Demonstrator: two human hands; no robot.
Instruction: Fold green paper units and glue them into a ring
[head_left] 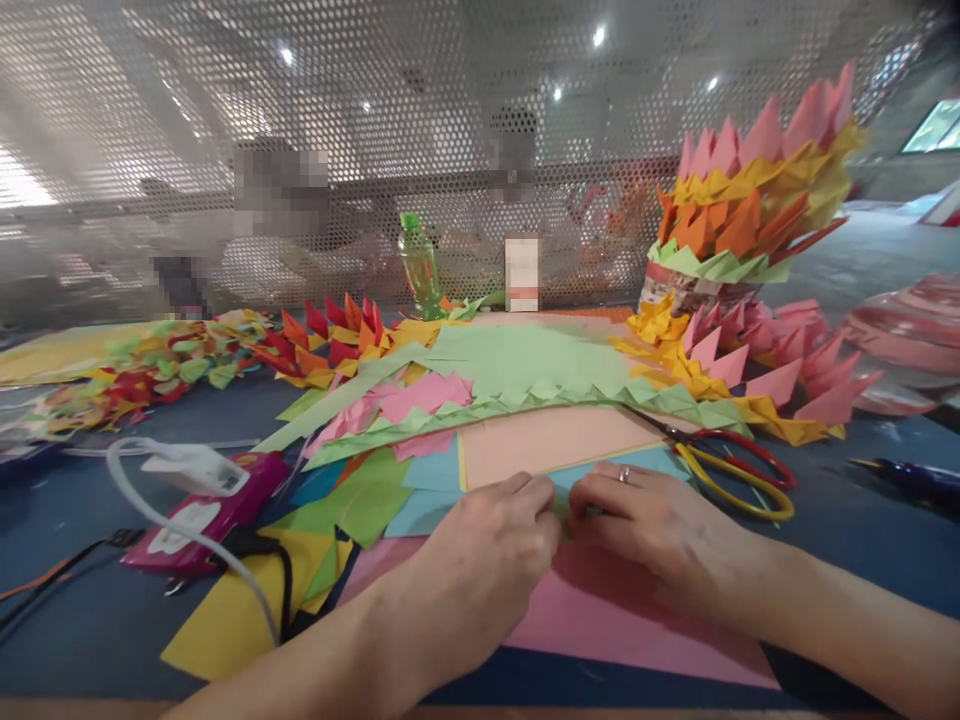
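Note:
My left hand (495,535) and my right hand (652,520) meet over a pink paper sheet (637,630), fingers closed around a small piece of green paper (559,505), mostly hidden between them. Behind my hands lie blue paper (431,475) and a peach sheet (525,440). A folded light green paper strip (540,397) with a zigzag edge stretches across the peach sheet. Scissors with red and yellow handles (735,475) rest to the right of my right hand. Green paper pieces (375,495) and a yellow sheet (225,620) are left of my left hand.
A magenta power strip (210,515) with a white plug and cables sits at left. Folded paper points (337,340) line the back. A tiered paper piece (750,190) stands at back right. A green bottle (420,265) stands by the perforated screen (450,110). A pen (907,485) lies right.

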